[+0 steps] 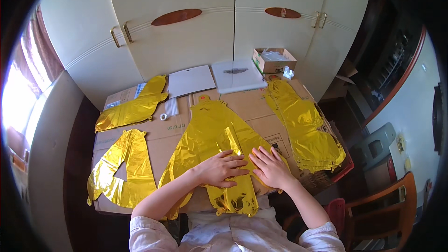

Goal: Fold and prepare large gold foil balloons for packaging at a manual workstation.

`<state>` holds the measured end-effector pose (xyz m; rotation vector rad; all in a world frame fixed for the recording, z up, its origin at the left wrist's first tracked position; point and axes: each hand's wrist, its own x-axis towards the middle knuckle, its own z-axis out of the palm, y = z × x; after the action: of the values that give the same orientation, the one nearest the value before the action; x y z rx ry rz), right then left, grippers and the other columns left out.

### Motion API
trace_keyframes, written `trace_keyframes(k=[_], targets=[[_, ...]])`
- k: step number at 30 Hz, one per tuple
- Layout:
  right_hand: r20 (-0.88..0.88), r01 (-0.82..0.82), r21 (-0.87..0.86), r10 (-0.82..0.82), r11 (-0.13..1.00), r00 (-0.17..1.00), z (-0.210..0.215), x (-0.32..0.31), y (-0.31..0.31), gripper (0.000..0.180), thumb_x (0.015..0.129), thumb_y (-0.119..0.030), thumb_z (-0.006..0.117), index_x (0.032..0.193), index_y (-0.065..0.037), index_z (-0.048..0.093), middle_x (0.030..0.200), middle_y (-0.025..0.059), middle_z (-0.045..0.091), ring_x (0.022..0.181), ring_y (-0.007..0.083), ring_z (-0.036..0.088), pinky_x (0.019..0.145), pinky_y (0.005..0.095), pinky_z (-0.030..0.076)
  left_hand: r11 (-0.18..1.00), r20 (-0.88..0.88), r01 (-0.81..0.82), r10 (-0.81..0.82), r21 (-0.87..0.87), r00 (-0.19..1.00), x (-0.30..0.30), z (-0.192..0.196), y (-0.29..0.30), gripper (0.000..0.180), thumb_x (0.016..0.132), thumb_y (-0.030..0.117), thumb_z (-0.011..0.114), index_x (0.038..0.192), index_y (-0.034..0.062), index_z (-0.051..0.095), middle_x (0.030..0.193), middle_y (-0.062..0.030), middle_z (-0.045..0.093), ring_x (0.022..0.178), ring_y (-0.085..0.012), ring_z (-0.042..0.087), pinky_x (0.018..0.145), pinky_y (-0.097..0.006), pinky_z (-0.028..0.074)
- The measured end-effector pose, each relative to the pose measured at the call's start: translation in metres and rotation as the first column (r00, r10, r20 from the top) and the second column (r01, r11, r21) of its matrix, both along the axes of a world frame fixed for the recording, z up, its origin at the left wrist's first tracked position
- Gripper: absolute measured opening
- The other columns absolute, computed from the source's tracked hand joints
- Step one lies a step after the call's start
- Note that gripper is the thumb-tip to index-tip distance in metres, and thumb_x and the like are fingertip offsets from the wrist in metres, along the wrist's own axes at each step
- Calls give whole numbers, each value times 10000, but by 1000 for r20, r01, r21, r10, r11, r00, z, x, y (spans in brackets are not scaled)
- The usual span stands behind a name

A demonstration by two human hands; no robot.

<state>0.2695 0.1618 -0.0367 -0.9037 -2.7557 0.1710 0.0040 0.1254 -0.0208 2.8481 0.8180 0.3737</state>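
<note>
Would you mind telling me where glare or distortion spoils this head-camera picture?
Head view: daylight burns out the window at the left rim; the gold foil balloon under both hands throws bright glints; cupboard doors bow from the fisheye; corners are black.

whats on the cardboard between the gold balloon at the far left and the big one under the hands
In the head view, a small roll of tape and a bundle of white straws lie between the far-left gold balloon and the big balloon under both hands.

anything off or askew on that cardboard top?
Mostly tidy. The left foil balloon hangs over the cardboard front-left edge, and the right stack droops past the right edge. Both hands, left and right, lie flat on the centre balloon, which is creased and overhangs the near edge. Nothing looks spilled or torn.
</note>
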Motion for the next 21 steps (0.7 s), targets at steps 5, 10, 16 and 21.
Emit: trace_keyframes(k=[5,10,16,21], targets=[[-12,5,4,-5,1000,1000,1,-1,0,517,964,-359,522,1413,-111,461,1485,102,427,1399,290,355,1153,538,218,1000,27,7,-7,-9,1000,1,0,0,518,865,349,624,1350,183,554,1409,-96,490,1324,-263,443,1097,-512,334],[-5,2,-8,-2,1000,1000,0,-1,1,541,946,-343,549,1421,-104,448,1500,106,405,1404,299,345,1153,542,214,1000,53,11,-10,-3,999,0,-2,0,502,863,339,623,1332,170,565,1397,-96,502,1318,-262,450,1090,-510,343],[1,4,-15,-4,1000,1000,0,0,1,555,941,-341,554,1426,-97,439,1504,114,397,1408,313,334,1155,543,206,999,76,14,-16,29,997,-3,0,0,477,865,332,627,1308,160,578,1394,-90,509,1322,-265,450,1074,-499,358],[-57,37,71,-33,997,998,9,2,2,503,938,-351,566,1359,-80,513,1436,129,473,1355,324,403,1107,540,297,998,97,0,-6,68,995,-5,6,-2,465,865,354,642,1285,160,589,1388,-82,517,1320,-270,457,1065,-497,367]])
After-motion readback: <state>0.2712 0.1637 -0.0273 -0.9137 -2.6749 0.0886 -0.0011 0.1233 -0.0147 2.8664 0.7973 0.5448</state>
